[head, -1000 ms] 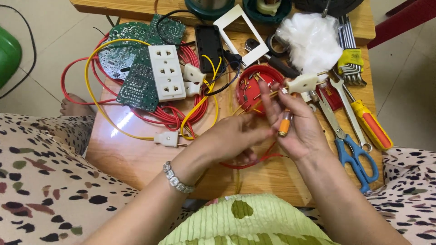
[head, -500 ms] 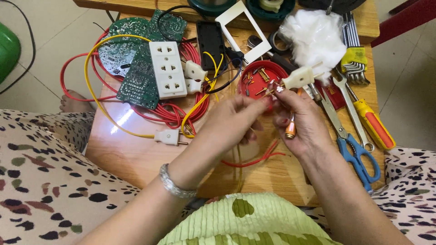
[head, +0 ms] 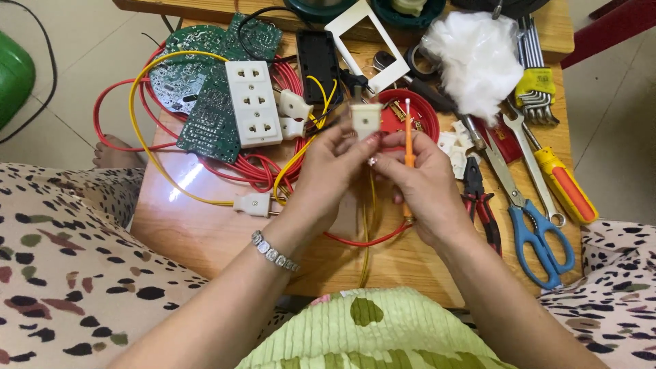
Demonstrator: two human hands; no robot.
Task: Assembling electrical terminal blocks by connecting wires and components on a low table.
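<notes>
Over the middle of the wooden table [head: 205, 232], the left hand [head: 328, 174] pinches a white plug [head: 366, 117] at its fingertips, held upright above the table. The right hand [head: 424, 184] grips an orange screwdriver [head: 408, 147], tip pointing far; its lower shaft is hidden in the palm. Yellow wire [head: 369, 225] hangs beneath the hands, its join to the plug unseen. Far left lies a white socket strip [head: 253, 102]; blue scissors [head: 536, 236] lie right. A red lid [head: 410, 113] is partly hidden behind the hands.

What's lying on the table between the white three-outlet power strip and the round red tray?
In the head view, between the white power strip and red tray lie two small white plug pieces, yellow wire and a black rectangular casing.
</notes>
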